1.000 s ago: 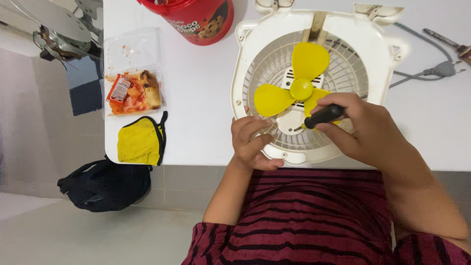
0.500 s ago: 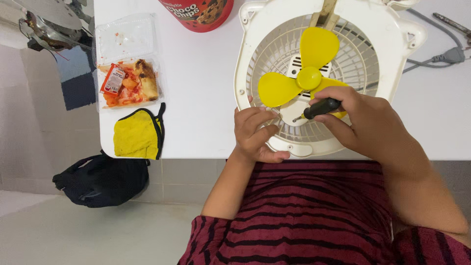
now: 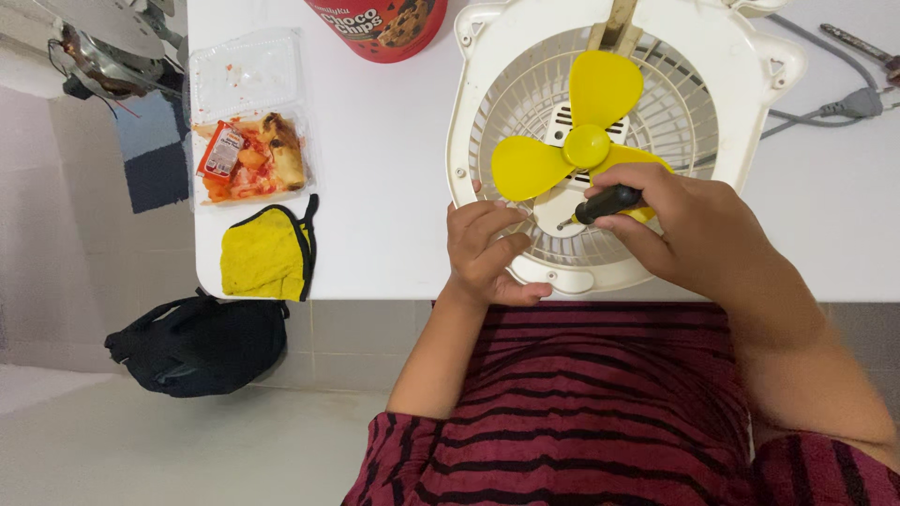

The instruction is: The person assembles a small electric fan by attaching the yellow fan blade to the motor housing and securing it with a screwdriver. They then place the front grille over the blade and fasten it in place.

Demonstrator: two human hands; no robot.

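White tabletop (image 3: 394,159) fills the upper part of the head view, its near edge running across above my dark red and black striped shirt (image 3: 600,403), with pale tiled floor (image 3: 187,450) below on the left.

On the table lies a cream plastic fan housing with a round grille (image 3: 487,84), face up, its three-bladed yellow plastic propeller (image 3: 586,141) at the centre. My left hand (image 3: 487,253) rests on the housing's lower left rim, fingers curled over the grille and thumb along the near edge, gripping nothing else. My right hand (image 3: 684,230) is wrapped around a black-handled screwdriver (image 3: 605,203), whose short metal tip points left and down toward the white hub plate just below the propeller; whether the tip touches the plate I cannot tell. My two hands sit near each other but apart, either side of the hub.

Left of the fan, a clear plastic clamshell food box (image 3: 248,126) lies open with orange and red leftovers and a small red sachet inside. Just below it is a yellow cloth face mask with black trim (image 3: 267,255), near the table's corner. A red tub (image 3: 380,23) stands at the top edge. A grey power cord with plug (image 3: 839,101) trails off right. A black bag (image 3: 202,342) sits on the floor under the table's corner.
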